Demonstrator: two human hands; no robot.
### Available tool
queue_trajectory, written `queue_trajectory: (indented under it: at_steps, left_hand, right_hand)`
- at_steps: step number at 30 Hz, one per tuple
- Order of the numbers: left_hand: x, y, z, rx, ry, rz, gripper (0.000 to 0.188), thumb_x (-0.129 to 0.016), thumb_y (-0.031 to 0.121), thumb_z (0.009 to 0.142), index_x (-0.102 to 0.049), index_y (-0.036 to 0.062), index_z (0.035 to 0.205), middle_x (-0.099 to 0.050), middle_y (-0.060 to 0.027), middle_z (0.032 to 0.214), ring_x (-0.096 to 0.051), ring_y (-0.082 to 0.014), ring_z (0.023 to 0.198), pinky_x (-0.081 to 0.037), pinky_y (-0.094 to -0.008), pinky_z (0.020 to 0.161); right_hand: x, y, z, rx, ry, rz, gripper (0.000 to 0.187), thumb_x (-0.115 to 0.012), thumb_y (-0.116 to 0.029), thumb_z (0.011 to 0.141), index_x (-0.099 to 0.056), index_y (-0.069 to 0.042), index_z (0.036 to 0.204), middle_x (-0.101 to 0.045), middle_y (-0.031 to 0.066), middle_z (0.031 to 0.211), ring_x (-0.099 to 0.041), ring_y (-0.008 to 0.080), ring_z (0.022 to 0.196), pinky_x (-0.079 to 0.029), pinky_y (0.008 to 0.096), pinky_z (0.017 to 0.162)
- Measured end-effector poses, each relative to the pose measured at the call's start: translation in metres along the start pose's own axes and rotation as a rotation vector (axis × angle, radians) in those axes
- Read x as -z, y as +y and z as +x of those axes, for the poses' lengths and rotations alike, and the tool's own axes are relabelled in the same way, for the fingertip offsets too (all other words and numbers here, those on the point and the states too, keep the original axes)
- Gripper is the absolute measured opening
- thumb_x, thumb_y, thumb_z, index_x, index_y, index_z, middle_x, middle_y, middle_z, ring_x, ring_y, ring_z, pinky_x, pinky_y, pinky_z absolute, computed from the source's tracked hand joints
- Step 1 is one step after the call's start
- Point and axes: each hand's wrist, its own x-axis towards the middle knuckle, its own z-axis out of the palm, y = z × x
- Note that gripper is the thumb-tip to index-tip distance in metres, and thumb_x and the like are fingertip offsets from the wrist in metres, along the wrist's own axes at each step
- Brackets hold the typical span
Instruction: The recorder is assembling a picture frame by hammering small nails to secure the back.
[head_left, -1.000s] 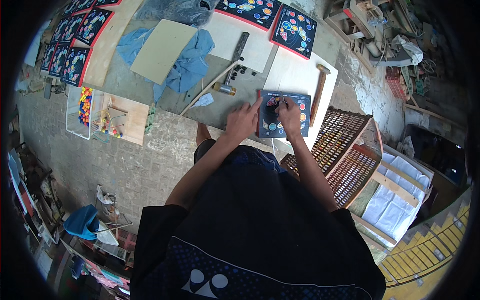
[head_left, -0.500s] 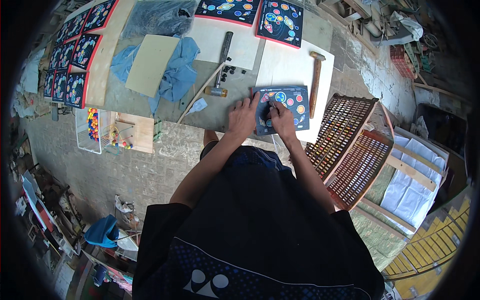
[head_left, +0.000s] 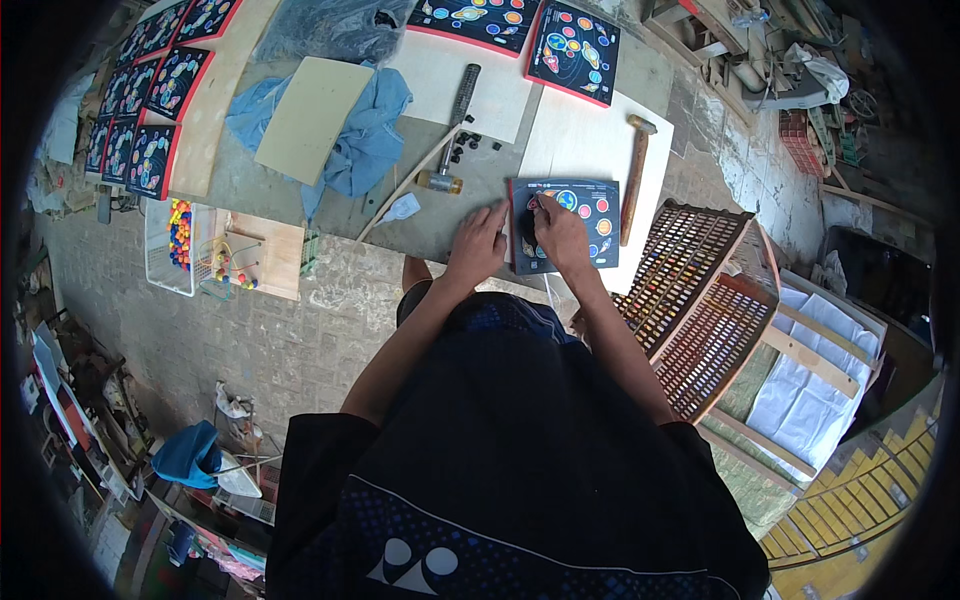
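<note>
A dark blue board with coloured planet pictures [head_left: 592, 232] lies at the table's front edge, close to my body. My left hand [head_left: 478, 245] lies beside its left edge, fingers stretched forward and the fingertips near the board's side. Over the board's left half, my right hand [head_left: 562, 238] has its fingers curled together in a pinch, the tips down at the printed face. Whatever those fingers hold, if anything, is too small and hidden to make out. A hammer with a wooden handle [head_left: 633, 190] rests just right of the board.
A mallet with a black grip [head_left: 462, 110] and small black pieces [head_left: 460, 150] lie ahead of my left hand. More planet boards [head_left: 575, 50] sit at the back and far left. Brown plastic crates [head_left: 690, 290] stand at the right; a blue cloth [head_left: 365, 150] lies left of centre.
My left hand has slid back a little from the board's top left, off its face. My right hand has shifted slightly left, its fingers still on the board. The whole view has tilted slightly.
</note>
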Motion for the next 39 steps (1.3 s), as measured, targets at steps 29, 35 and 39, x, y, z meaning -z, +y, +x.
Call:
queue_trajectory:
  at_steps: [29, 35, 39]
  left_hand:
    - [0.001, 0.000, -0.002, -0.023, 0.047, -0.011, 0.059, -0.075, 0.031, 0.083, -0.059, 0.0057, 0.133, -0.059, -0.0108, 0.107, -0.057, -0.0320, 0.104, -0.044, -0.0463, 0.088]
    - [0.002, 0.002, -0.001, -0.031, 0.059, -0.009, 0.058, -0.076, 0.029, 0.081, -0.060, 0.0053, 0.132, -0.059, -0.0107, 0.106, -0.058, -0.0318, 0.104, -0.044, -0.0462, 0.087]
    - [0.000, 0.001, -0.001, -0.034, 0.066, -0.010, 0.058, -0.076, 0.028, 0.080, -0.060, 0.0057, 0.131, -0.059, -0.0102, 0.106, -0.058, -0.0318, 0.103, -0.044, -0.0463, 0.086]
  right_hand:
    - [-0.004, -0.028, 0.020, -0.049, -0.155, -0.248, 0.029, -0.059, -0.018, 0.093, -0.063, -0.002, 0.115, -0.069, 0.0317, 0.087, -0.070, 0.0481, 0.086, -0.057, 0.0552, 0.076]
    - [-0.002, -0.033, 0.024, -0.152, -0.168, -0.228, 0.034, -0.061, -0.015, 0.090, -0.064, -0.001, 0.122, -0.070, 0.0329, 0.095, -0.069, 0.0484, 0.091, -0.056, 0.0544, 0.083]
    - [-0.003, -0.039, 0.031, -0.170, -0.200, -0.260, 0.033, -0.060, -0.014, 0.089, -0.062, 0.005, 0.116, -0.069, 0.0350, 0.095, -0.069, 0.0489, 0.092, -0.056, 0.0551, 0.083]
